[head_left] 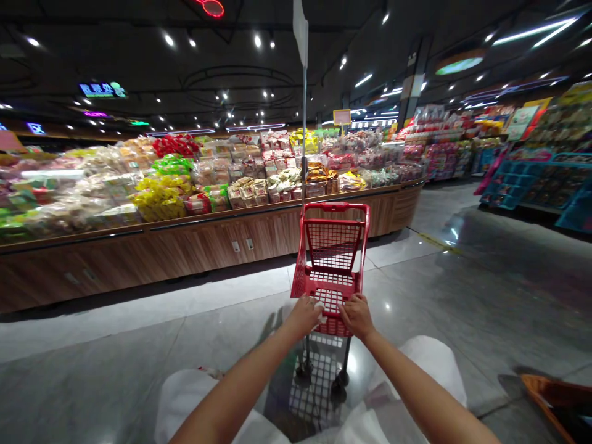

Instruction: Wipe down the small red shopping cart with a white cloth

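Observation:
A small red shopping cart [337, 279] with a mesh basket stands upright on the floor straight in front of me. My left hand [304, 314] is closed over the left part of its near edge. Something small and whitish shows by those fingers, too unclear to name. On the right part of the same edge, my right hand [357, 316] is wrapped with its fingers curled. A thin pole with a white flag [300, 34] rises at the cart's left side. Below the basket, dark wheels rest on the floor.
Beyond the cart runs a long wood-fronted display counter [208, 240] heaped with packaged snacks, including yellow bags [161, 198]. Blue racks [518, 182] stand at the right. An orange-edged object [539, 394] lies at the lower right. Grey tiled floor [416, 290] stretches between them.

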